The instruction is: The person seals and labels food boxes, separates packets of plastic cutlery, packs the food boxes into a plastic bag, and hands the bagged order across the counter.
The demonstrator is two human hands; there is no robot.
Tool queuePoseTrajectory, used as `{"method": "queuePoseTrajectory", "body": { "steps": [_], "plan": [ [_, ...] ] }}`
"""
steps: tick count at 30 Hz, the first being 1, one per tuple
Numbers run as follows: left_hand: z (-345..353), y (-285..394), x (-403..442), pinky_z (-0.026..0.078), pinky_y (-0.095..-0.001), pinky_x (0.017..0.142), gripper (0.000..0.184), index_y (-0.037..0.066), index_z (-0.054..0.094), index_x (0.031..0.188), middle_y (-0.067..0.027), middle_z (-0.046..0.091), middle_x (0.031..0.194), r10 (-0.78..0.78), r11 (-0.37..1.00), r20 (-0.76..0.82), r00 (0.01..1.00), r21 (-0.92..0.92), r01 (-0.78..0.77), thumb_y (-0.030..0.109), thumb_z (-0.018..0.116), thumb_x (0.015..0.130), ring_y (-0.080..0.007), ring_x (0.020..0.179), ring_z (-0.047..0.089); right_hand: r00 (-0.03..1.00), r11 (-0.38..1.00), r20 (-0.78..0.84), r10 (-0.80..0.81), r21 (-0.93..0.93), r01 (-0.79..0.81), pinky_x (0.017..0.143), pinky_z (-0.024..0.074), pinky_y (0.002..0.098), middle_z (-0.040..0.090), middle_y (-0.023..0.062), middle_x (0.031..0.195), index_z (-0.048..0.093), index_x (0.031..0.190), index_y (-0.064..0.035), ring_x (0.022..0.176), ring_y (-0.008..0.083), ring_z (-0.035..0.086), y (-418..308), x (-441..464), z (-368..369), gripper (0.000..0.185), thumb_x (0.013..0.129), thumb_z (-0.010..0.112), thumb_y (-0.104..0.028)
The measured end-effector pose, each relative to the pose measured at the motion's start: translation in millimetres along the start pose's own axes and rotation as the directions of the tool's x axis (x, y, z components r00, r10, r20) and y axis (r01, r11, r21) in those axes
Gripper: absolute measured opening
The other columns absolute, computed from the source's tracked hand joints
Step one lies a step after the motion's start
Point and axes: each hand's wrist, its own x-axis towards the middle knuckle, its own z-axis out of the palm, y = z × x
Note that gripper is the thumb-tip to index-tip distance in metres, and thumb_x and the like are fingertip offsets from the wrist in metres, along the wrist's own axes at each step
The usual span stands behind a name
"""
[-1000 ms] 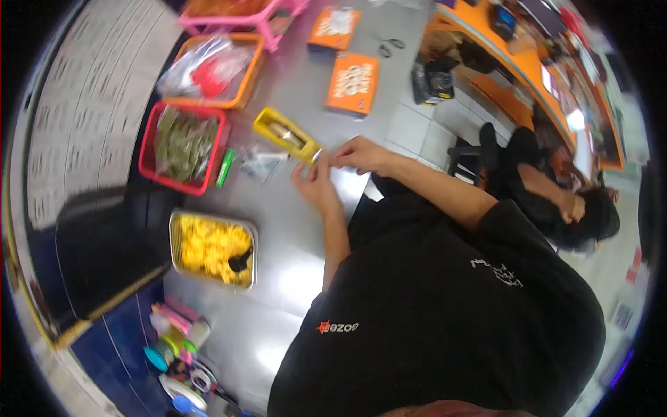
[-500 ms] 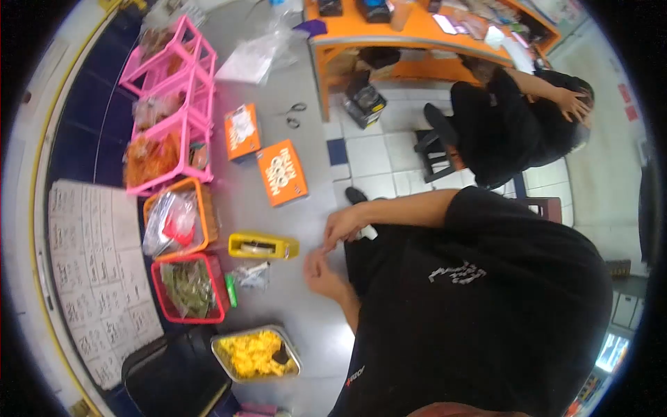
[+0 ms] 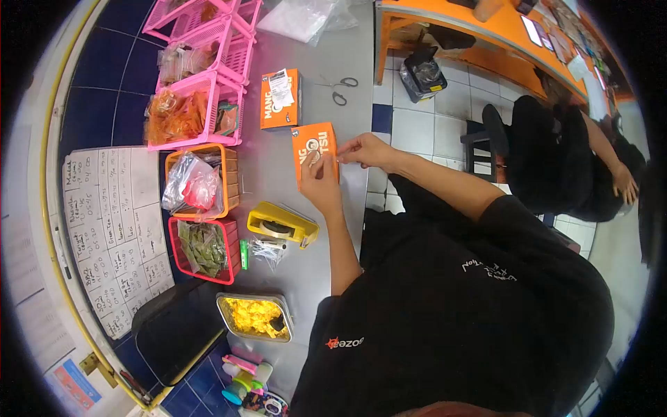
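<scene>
My left hand [image 3: 321, 187] is closed at the lower right part of an orange box [image 3: 303, 139], its fingers overlapping the printed top. My right hand [image 3: 367, 151] is at the box's right edge, thumb and fingers pinched together. Whatever lies between the fingers of either hand is too small to make out. A second orange box [image 3: 272, 115] with a white label stands just behind. The yellow tape dispenser [image 3: 295, 224] rests nearer to me, left of my left forearm.
Scissors [image 3: 342, 92] lie beyond the boxes. Pink racks [image 3: 226, 52], an orange basket [image 3: 231, 182] and a red basket [image 3: 235, 250] line the left side. Nearer are small packets [image 3: 269, 251] and a metal tray [image 3: 287, 316] of yellow food. Another person [image 3: 549, 146] sits at right.
Both hands have moved from beside the tape dispenser to the nearer orange box. The camera view has shifted. The seated person's arm has lowered since the middle frame.
</scene>
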Motion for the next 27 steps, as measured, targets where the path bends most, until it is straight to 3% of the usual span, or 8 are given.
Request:
{"method": "queuePoseTrajectory", "body": {
  "steps": [5, 7, 9, 18, 21, 24, 26, 27],
  "plan": [
    [17.8, 7.9, 15.9, 0.051, -0.0283, 0.068, 0.034, -0.003, 0.070, 0.124, -0.0114, 0.081, 0.096, -0.002, 0.975, -0.054, 0.999, 0.223, 0.014, 0.014, 0.079, 0.097, -0.0117, 0.074, 0.065, 0.994, 0.989, 0.001, 0.107, 0.098, -0.107, 0.057, 0.0423, 0.0243, 0.074, 0.0003, 0.095, 0.079, 0.109, -0.0062, 0.074, 0.0063, 0.057, 11.6, 32.4, -10.3, 0.023, 0.091, 0.084, -0.020],
    [23.1, 4.5, 16.6, 0.051, -0.0276, 0.068, 0.032, -0.002, 0.071, 0.121, -0.0111, 0.081, 0.094, -0.038, 0.972, -0.088, 0.995, 0.227, 0.057, 0.013, 0.081, 0.095, -0.0107, 0.075, 0.066, 0.992, 0.983, 0.015, 0.125, 0.135, -0.126, 0.057, 0.0432, 0.0265, 0.075, 0.0019, 0.096, 0.079, 0.108, -0.0065, 0.076, 0.0081, 0.059, 15.5, 35.6, -13.4, 0.023, 0.090, 0.085, -0.019],
    [23.8, -3.2, 17.9, 0.052, -0.0269, 0.069, 0.030, -0.002, 0.073, 0.118, -0.0109, 0.081, 0.093, -0.067, 0.970, -0.122, 0.990, 0.225, 0.093, 0.012, 0.083, 0.093, -0.0097, 0.076, 0.067, 0.988, 0.982, 0.054, 0.146, 0.113, -0.151, 0.058, 0.0416, 0.0224, 0.072, -0.0036, 0.093, 0.080, 0.109, -0.0083, 0.073, 0.0041, 0.055, 13.9, 37.2, -16.2, 0.021, 0.094, 0.083, -0.022],
    [23.7, -2.0, 18.6, 0.055, -0.0289, 0.069, 0.025, -0.004, 0.073, 0.109, -0.0105, 0.081, 0.091, -0.044, 0.973, -0.153, 0.987, 0.219, 0.078, 0.012, 0.082, 0.093, -0.0136, 0.071, 0.070, 0.984, 0.984, 0.058, 0.166, 0.059, -0.170, 0.059, 0.0421, 0.0243, 0.073, -0.0023, 0.091, 0.081, 0.106, -0.0068, 0.076, 0.0045, 0.057, 7.8, 43.4, -21.5, 0.017, 0.095, 0.081, -0.020],
    [22.0, -4.5, 16.2, 0.055, -0.0291, 0.065, 0.020, -0.001, 0.075, 0.106, -0.0098, 0.078, 0.097, -0.001, 0.954, -0.132, 0.991, 0.297, 0.041, 0.010, 0.082, 0.092, -0.0160, 0.076, 0.069, 0.991, 0.992, 0.047, 0.128, 0.001, -0.128, 0.058, 0.0417, 0.0248, 0.075, -0.0005, 0.094, 0.082, 0.106, -0.0053, 0.074, 0.0052, 0.057, 7.8, 43.6, -21.6, 0.018, 0.095, 0.081, -0.019],
    [15.8, -17.8, 17.6, 0.056, -0.0344, 0.076, 0.017, 0.004, 0.077, 0.106, -0.0086, 0.074, 0.109, 0.065, 0.918, -0.120, 0.991, 0.397, -0.012, 0.011, 0.082, 0.091, -0.0230, 0.094, 0.068, 0.996, 0.994, 0.022, 0.084, -0.075, -0.082, 0.061, 0.0471, 0.0259, 0.077, 0.0020, 0.095, 0.081, 0.107, -0.0032, 0.077, 0.0064, 0.063, 5.6, 41.6, -22.0, 0.017, 0.095, 0.080, -0.015],
    [11.9, -42.2, 18.6, 0.055, -0.0353, 0.084, 0.015, 0.010, 0.079, 0.099, -0.0063, 0.068, 0.113, 0.335, 0.776, -0.006, 0.942, 0.569, -0.272, 0.017, 0.085, 0.087, -0.0250, 0.103, 0.063, 1.000, 0.998, 0.022, -0.013, -0.067, 0.014, 0.064, 0.0498, 0.0266, 0.077, 0.0032, 0.093, 0.081, 0.107, -0.0023, 0.080, 0.0070, 0.065, 19.8, 47.4, -22.5, 0.016, 0.096, 0.079, -0.013],
    [11.1, -42.0, 17.5, 0.055, -0.0353, 0.084, 0.015, 0.010, 0.079, 0.099, -0.0063, 0.068, 0.113, 0.337, 0.777, -0.009, 0.941, 0.568, -0.273, 0.017, 0.085, 0.087, -0.0250, 0.103, 0.063, 0.993, 0.992, 0.026, -0.112, -0.060, 0.113, 0.067, 0.0525, 0.0273, 0.077, 0.0044, 0.092, 0.081, 0.108, -0.0014, 0.084, 0.0075, 0.068, 28.9, 51.7, -22.6, 0.015, 0.096, 0.078, -0.010]
  ]
}}
